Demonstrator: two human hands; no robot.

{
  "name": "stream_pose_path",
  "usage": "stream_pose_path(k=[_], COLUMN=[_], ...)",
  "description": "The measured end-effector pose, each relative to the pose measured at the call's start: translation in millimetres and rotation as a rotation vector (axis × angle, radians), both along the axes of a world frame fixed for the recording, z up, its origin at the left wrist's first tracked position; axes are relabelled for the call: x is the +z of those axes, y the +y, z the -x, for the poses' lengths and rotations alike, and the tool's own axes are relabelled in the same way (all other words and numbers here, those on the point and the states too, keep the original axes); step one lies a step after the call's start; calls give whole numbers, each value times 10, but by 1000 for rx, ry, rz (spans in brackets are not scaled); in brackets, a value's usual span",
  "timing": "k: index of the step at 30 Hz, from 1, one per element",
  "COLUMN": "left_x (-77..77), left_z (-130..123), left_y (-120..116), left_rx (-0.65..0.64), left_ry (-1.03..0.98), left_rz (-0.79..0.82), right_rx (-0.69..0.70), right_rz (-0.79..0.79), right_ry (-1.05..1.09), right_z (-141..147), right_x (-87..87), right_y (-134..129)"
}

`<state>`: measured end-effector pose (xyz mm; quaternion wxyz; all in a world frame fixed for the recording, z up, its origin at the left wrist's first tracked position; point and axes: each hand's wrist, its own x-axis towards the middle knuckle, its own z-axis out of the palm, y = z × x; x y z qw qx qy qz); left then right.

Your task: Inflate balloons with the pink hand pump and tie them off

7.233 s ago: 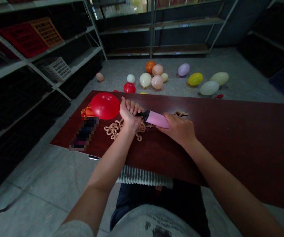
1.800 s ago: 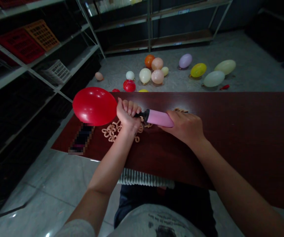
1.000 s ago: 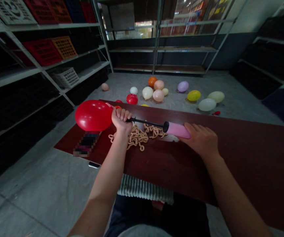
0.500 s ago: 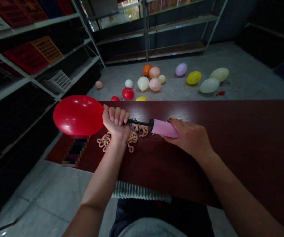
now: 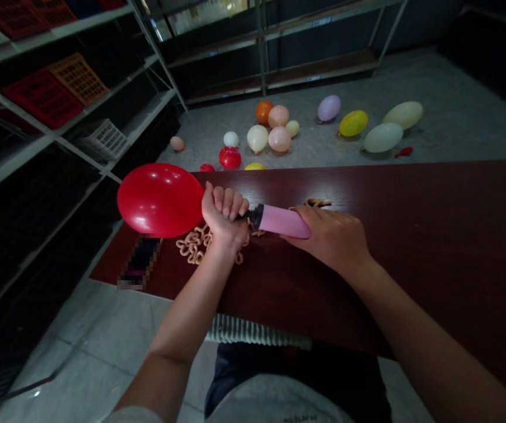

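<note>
As the pink pump point(image 5: 283, 222) closes up, the black rod point(image 5: 252, 216) that stretched long a second ago is nearly swallowed, just a stub showing beside the left hand point(image 5: 225, 211)! And the red balloon point(image 5: 160, 200) is plainly fatter than seven seconds back, out at nine o'clock from that hand, over the surface point(image 5: 433, 247). The left hand is clamped where balloon meets pump, the join itself hidden; the right hand point(image 5: 334, 238) wraps tight around the pump's other end. The pump's long axis tilts slightly, black end between nine and ten, pink end between three and four; the balloon lies lengthwise nine to three, neck end at three.
</note>
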<state>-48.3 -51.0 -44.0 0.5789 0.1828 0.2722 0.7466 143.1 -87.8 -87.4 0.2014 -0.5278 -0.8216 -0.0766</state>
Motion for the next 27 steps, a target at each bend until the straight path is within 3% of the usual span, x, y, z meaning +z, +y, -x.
stream_pose_path(k=[9, 19, 27], left_x=[19, -112, 29], left_z=[180, 539, 727], left_y=[63, 194, 105], left_rx=[63, 134, 159], left_ry=[-122, -225, -204], left_rz=[53, 41, -120], right_rx=[-28, -81, -116], right_rz=[-94, -159, -97], right_ry=[-101, -233, -218], right_z=[32, -188, -310], right_x=[-15, -66, 34], right_y=[69, 157, 115])
